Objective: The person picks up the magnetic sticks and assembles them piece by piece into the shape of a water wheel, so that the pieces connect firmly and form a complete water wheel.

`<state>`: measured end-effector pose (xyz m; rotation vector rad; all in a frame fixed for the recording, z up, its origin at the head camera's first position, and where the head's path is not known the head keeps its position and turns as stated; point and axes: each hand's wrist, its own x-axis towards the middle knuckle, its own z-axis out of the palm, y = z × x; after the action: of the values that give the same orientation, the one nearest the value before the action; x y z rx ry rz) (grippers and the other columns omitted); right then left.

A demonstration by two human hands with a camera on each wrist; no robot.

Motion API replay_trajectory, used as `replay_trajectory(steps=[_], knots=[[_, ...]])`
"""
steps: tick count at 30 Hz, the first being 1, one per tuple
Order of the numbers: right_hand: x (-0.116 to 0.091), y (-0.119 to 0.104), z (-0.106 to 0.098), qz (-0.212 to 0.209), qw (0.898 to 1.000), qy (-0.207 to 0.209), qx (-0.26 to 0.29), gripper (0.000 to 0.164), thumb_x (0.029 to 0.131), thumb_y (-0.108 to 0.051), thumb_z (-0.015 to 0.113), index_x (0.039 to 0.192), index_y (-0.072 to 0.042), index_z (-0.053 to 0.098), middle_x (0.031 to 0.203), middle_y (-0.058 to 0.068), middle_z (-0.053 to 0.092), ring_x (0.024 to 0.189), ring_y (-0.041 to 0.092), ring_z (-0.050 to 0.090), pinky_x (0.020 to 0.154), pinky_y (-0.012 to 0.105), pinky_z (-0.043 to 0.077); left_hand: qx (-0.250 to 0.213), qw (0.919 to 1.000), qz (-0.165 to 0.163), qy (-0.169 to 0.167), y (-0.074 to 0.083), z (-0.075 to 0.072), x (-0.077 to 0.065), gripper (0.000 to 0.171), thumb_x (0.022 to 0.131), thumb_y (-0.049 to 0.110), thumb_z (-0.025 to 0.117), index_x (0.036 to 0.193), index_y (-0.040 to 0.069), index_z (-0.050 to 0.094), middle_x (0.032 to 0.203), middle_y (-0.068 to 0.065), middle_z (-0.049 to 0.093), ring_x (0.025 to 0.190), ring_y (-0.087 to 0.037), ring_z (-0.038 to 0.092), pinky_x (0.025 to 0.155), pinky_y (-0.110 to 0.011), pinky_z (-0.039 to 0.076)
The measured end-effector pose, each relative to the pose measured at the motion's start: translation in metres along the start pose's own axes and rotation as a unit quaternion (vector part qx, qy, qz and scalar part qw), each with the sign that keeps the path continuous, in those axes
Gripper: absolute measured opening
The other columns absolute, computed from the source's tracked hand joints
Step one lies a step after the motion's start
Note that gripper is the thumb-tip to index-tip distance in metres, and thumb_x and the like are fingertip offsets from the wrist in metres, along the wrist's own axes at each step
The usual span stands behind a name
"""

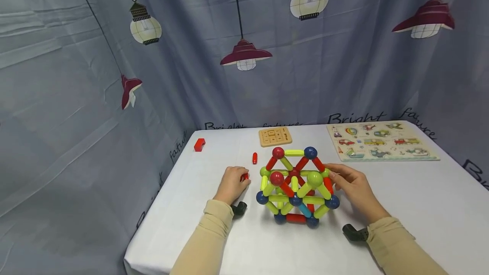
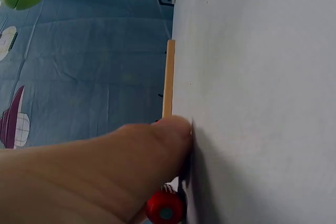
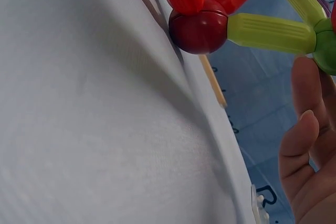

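A magnetic ball-and-rod structure (image 1: 296,200) of red, blue and green balls with red, yellow-green and blue rods stands in the middle of the table. My right hand (image 1: 355,188) holds its right side, with fingers and thumb at a green ball (image 1: 325,173). Fingertips meet a green ball in the right wrist view, where part of that hand is cut off. Left of the structure, my left hand (image 1: 232,183) pinches a short red rod (image 1: 245,176) low over the table. The rod's round end (image 2: 164,206) shows below the thumb in the left wrist view.
Another red rod (image 1: 254,158) lies beyond my left hand. A red arch block (image 1: 199,144) is at the far left, a wooden number board (image 1: 275,136) at the back. A picture puzzle board (image 1: 382,141) lies back right on the white table (image 1: 183,215).
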<state>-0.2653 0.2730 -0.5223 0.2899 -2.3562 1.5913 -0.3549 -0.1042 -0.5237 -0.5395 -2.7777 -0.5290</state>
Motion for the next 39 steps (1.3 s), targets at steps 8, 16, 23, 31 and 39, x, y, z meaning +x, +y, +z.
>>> replay_trajectory(steps=[8, 16, 23, 31, 39], knots=[[-0.002, 0.002, 0.001, 0.007, 1.0, -0.002, 0.003, 0.039, 0.106, -0.034, 0.058, 0.138, -0.013, 0.065, 0.119, -0.01, 0.07, 0.086, 0.023, 0.064, 0.073, 0.03, 0.056, 0.024, 0.9997, 0.009, 0.002, 0.002, 0.001, -0.004, 0.041, 0.095, 0.033, 0.075, 0.131, 0.015, 0.072, 0.128, -0.006, 0.071, 0.126, -0.03, 0.056, 0.098, -0.047, 0.045], [-0.003, 0.002, -0.001, 0.003, 1.0, 0.0, -0.001, 0.039, 0.106, -0.033, 0.057, 0.139, -0.014, 0.064, 0.119, -0.012, 0.07, 0.085, 0.027, 0.064, 0.073, 0.029, 0.056, 0.044, 0.9976, 0.049, -0.022, 0.003, 0.002, -0.002, 0.035, 0.096, 0.04, 0.072, 0.128, 0.024, 0.075, 0.133, -0.001, 0.068, 0.13, -0.029, 0.052, 0.099, -0.047, 0.043], [-0.003, 0.002, -0.002, 0.002, 1.0, 0.001, -0.001, 0.039, 0.106, -0.033, 0.058, 0.139, -0.014, 0.064, 0.119, -0.012, 0.07, 0.086, 0.023, 0.064, 0.073, 0.029, 0.055, 0.041, 0.9991, 0.014, -0.003, 0.006, 0.007, -0.001, 0.047, 0.092, 0.042, 0.076, 0.134, 0.022, 0.069, 0.124, -0.001, 0.069, 0.126, -0.026, 0.052, 0.096, -0.043, 0.04], [-0.003, 0.002, -0.004, -0.003, 1.0, 0.002, -0.003, 0.038, 0.106, -0.033, 0.058, 0.139, -0.014, 0.064, 0.12, -0.013, 0.069, 0.087, 0.016, 0.064, 0.074, 0.029, 0.056, 0.047, 0.9985, 0.023, 0.018, 0.011, 0.008, 0.002, 0.031, 0.093, 0.035, 0.074, 0.123, 0.027, 0.076, 0.099, 0.003, 0.07, 0.117, -0.024, 0.054, 0.092, -0.044, 0.039], [-0.001, 0.003, -0.002, -0.004, 1.0, -0.003, 0.003, 0.037, 0.106, -0.033, 0.059, 0.137, -0.013, 0.065, 0.116, -0.01, 0.07, 0.086, 0.027, 0.062, 0.073, 0.031, 0.056, -0.263, 0.9385, 0.072, 0.212, 0.039, -0.022, -0.007, 0.027, 0.09, 0.016, 0.079, 0.117, 0.017, 0.075, 0.101, 0.002, 0.075, 0.095, -0.015, 0.068, 0.083, -0.034, 0.052]])
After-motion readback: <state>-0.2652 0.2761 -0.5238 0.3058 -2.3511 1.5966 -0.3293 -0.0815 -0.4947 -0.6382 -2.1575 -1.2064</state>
